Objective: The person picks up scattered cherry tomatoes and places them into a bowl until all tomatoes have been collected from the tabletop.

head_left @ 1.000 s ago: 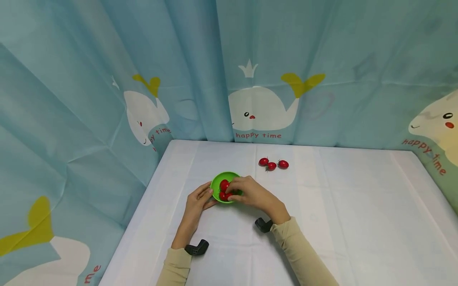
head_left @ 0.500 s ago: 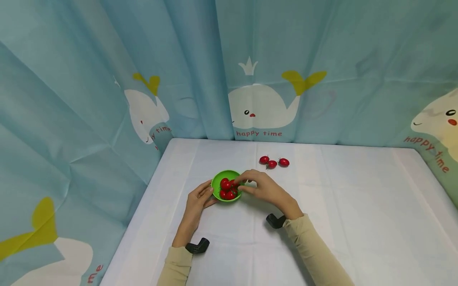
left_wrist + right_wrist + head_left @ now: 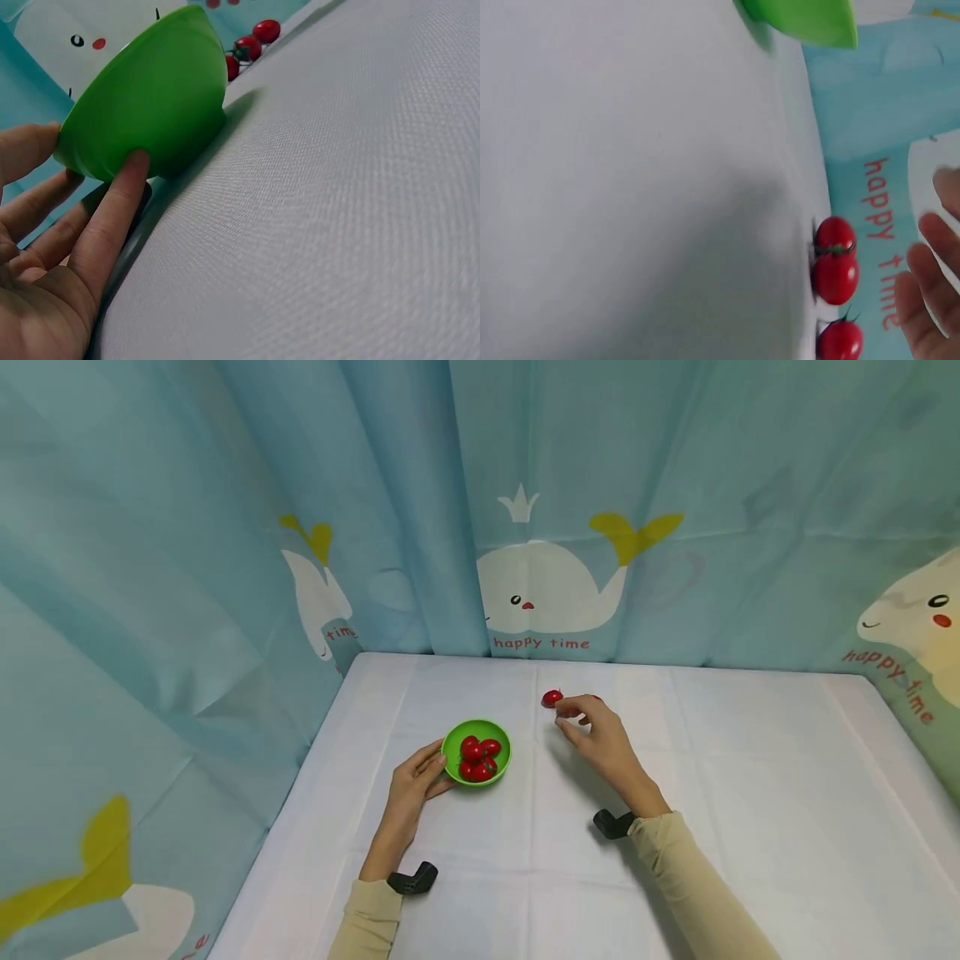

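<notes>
My left hand holds the green bowl at its left side, thumb at the rim and fingers against the outer wall and underside, as the left wrist view shows. Several red cherry tomatoes lie inside the bowl. Over to the right, my right hand hovers above the table by the loose tomatoes, its fingers apart and nothing between them. One loose cherry tomato shows left of the fingertips; the hand mostly covers the others. In the right wrist view, three loose tomatoes sit below the fingers.
A white cloth covers the table. Blue curtains printed with whales hang along its back and left sides. Each wrist carries a black camera mount, such as the one on the right wrist.
My right hand has left a tomato in the bowl, withdrawn from it and moved right and away to the loose tomatoes. The left hand and bowl have stayed put.
</notes>
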### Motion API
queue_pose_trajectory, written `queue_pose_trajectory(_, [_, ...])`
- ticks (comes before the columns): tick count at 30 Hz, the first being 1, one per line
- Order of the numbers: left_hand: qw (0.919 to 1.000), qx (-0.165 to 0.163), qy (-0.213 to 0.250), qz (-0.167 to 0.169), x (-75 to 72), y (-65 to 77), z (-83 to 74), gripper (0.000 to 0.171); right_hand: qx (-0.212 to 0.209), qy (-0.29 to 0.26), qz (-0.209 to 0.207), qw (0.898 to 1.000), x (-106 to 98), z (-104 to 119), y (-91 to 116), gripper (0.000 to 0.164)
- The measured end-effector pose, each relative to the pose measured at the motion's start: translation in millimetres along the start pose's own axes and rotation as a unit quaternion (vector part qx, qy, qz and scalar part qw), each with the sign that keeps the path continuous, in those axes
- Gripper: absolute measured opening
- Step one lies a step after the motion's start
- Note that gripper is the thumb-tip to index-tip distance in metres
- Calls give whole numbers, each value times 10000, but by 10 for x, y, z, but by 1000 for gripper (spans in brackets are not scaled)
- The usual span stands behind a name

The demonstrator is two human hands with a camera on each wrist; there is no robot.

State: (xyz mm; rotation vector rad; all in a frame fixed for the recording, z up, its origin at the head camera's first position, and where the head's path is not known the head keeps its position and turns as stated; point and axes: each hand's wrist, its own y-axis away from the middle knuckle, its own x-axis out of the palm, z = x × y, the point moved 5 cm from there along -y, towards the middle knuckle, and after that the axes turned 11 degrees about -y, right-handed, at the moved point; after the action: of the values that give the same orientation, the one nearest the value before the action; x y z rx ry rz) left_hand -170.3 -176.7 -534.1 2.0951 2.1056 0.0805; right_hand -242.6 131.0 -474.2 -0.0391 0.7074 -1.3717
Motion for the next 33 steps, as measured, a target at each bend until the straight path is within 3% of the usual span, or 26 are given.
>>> queue_pose_trajectory(6, [10000, 39, 39, -39, -16, 6, -12, 47, 345, 24, -860, 9957, -159, -182, -17, 30])
queue_pose_trajectory(11, [10000, 44, 37, 24, -15, -2, -9, 48, 858, 148, -1120, 9899, -234, -326, -13, 34])
queue_pose_trajectory(21, [10000, -12, 37, 52, -10, 3, -9, 48, 1758, 416, -488, 9823, -249, -569, 27, 45])
queue_pose_trajectory(33, [10000, 74, 12, 52, -11, -15, -8, 47, 1512, 984, -32, 9836, -244, -593, -25, 38])
